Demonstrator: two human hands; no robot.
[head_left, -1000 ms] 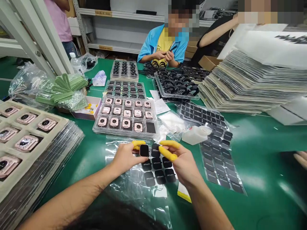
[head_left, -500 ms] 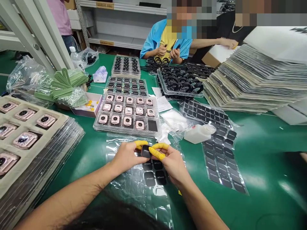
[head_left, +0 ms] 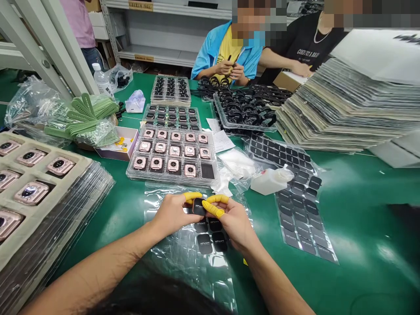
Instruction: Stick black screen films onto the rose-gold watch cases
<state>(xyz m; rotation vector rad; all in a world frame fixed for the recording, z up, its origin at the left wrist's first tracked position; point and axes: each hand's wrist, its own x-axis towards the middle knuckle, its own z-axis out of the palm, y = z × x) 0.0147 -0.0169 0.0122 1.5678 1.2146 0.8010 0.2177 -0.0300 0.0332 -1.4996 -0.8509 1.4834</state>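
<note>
Between both hands is a smartwatch case [head_left: 198, 206], its black face with white lettering turned up toward me and a thin pinkish rim. My left hand [head_left: 173, 212] grips its left side, a yellow finger cot on one finger. With yellow cots on thumb and finger, my right hand [head_left: 231, 218] pinches the right edge, the thumb lying on the face. Below the hands, a clear film sheet with black lettered square stickers [head_left: 205, 243] lies on the green table [head_left: 124, 218]. Just beyond, a clear plastic tray [head_left: 170, 178] holds pink watch cases, with one pocket in its front right corner vacant.
Stacked trays of pink watches [head_left: 82, 192] stand at left, near green straps [head_left: 87, 116]. A white bottle [head_left: 271, 180] lies right of the tray, beside more sticker sheets [head_left: 303, 218]. A tall tray stack [head_left: 341, 105] rises at right. Two co-workers sit opposite, near black straps [head_left: 241, 109].
My hands keep the same hold on the watch case, with hardly any movement. Across the table, the co-workers' hands have shifted slightly, and the view has moved a little.
</note>
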